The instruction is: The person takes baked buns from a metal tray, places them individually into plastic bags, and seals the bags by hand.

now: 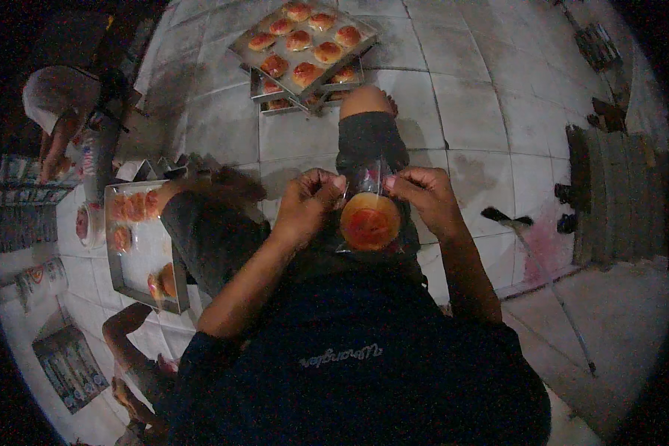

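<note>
A round glazed bun (370,221) lies inside a clear plastic bag (371,181) above my lap. My left hand (310,202) pinches one upper corner of the bag between thumb and finger. At the opposite corner, my right hand (426,195) grips the plastic in the same way. The bag's mouth, between the two hands, points away from me, and the bun rests toward its bottom end. Whether the mouth is sealed or loose, I cannot tell.
Ahead on the tiled floor stand stacked metal trays (235,51) of buns. To my left, another metal tray (145,273) holds several bagged buns, near a round tub (91,226). Other people (61,106) work at the left. A long-handled squeegee (552,284) lies at the right.
</note>
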A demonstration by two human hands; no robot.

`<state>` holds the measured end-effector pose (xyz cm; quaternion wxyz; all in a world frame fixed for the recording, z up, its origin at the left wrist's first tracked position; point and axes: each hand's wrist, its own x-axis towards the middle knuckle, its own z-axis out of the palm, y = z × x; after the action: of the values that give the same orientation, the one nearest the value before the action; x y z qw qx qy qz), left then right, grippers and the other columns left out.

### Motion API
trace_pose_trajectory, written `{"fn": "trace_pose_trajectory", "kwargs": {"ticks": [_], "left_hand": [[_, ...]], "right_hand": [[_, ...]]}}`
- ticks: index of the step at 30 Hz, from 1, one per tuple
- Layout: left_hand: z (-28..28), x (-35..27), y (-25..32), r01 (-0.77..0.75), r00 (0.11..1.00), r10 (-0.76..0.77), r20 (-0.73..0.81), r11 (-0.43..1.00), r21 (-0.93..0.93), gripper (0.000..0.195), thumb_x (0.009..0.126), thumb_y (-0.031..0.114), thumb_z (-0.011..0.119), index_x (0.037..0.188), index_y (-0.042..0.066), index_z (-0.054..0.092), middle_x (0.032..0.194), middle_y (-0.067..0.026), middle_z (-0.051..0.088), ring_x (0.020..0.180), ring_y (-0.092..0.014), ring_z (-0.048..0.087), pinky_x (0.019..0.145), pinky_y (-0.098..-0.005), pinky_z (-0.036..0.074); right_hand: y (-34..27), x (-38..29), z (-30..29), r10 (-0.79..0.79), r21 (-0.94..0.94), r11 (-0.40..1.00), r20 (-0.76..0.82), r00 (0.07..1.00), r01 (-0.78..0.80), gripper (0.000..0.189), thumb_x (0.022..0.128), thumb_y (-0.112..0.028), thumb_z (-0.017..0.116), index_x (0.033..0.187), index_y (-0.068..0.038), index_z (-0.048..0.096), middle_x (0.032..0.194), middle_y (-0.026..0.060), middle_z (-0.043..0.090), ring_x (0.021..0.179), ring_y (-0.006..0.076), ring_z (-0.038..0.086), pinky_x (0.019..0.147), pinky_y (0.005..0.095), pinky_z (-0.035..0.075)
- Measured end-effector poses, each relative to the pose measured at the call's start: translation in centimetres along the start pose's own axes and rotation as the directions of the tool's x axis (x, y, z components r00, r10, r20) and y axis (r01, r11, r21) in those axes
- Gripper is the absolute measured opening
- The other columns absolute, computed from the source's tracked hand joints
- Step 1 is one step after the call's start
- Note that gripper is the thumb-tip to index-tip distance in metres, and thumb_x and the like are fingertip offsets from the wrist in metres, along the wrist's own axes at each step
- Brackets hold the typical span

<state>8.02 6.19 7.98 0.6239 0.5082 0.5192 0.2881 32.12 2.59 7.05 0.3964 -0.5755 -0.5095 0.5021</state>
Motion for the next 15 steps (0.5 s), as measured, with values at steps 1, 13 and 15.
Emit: {"fn": "trace_pose_trajectory", "kwargs": {"ticks": [1,13,15], "left_hand": [[0.2,-0.4,0.1,0.058,0.997,-0.063,-0.045,0.992,-0.111,0.024,0.096,0.025,0.068,0.096,0.001,0.066,0.084,-0.003,0.066,0.075,-0.012,0.058,0.074,-0.0279,0.05],[0.2,0.6,-0.6,-0.027,0.991,-0.01,-0.136,0.963,-0.269,0.022,0.1,0.025,0.06,0.097,0.003,0.06,0.091,-0.0047,0.063,0.087,-0.014,0.06,0.078,-0.0317,0.05],[-0.8,0.6,-0.6,-0.094,0.993,0.076,-0.093,0.972,-0.214,0.023,0.1,0.025,0.061,0.098,0.002,0.06,0.092,-0.0045,0.062,0.087,-0.014,0.059,0.079,-0.0316,0.05]], "right_hand": [[0.3,-0.2,-0.1,-0.002,-0.019,1.0,-0.024,1.0,0.001,0.022,0.094,-0.021,0.068,0.09,0.0,0.073,0.081,0.0039,0.068,0.076,0.0097,0.059,0.074,0.0259,0.047],[-0.2,-0.1,0.3,0.282,0.418,0.894,-0.254,0.925,-0.158,0.015,0.088,-0.018,0.072,0.083,-0.004,0.07,0.077,0.0013,0.064,0.07,0.0086,0.053,0.066,0.0251,0.04],[0.5,-0.5,0.3,0.201,0.345,0.932,-0.242,0.949,-0.109,0.013,0.088,-0.016,0.071,0.082,-0.004,0.069,0.078,0.0013,0.064,0.071,0.0087,0.053,0.066,0.0249,0.039]]}}
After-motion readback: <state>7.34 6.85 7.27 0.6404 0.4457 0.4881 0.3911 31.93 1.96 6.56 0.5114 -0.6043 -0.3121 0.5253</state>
